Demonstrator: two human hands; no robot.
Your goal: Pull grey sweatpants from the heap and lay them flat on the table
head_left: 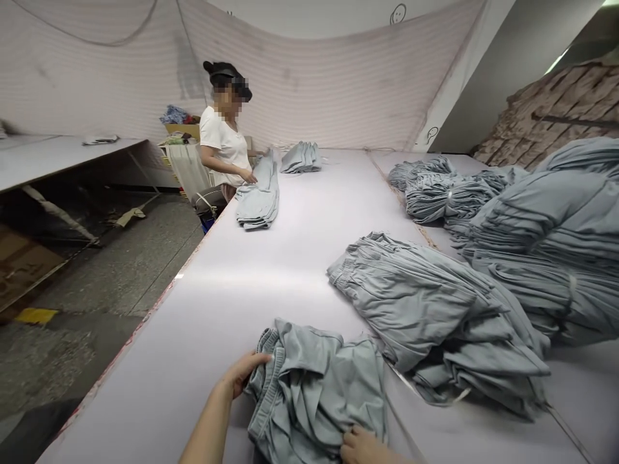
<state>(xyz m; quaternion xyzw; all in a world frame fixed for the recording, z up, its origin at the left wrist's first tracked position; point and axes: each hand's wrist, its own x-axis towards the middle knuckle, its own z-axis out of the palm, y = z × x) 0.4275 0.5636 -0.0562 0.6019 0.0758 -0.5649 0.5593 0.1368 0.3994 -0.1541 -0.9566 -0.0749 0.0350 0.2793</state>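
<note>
A grey-green garment stack [319, 386] with gathered elastic waistbands lies crumpled on the pale table [193, 361] in front of me. At its left edge, my left hand [242, 374] grips the waistbands, thumb on top and fingers curled underneath. Low on the stack, near the frame's bottom edge, my right hand [360, 444] has its fingers bent into the cloth, pinching a fold. To the right, a larger pile of similar garments [416, 296] lies close to the stack, its waistbands toward the upper left.
Tied grey bundles [546, 225] are heaped along the right side. Across the table's far left edge, a person [225, 142] in a white top handles folded grey garments [258, 200]. Another small stack [302, 158] lies beyond. A second table [58, 158] stands at the left.
</note>
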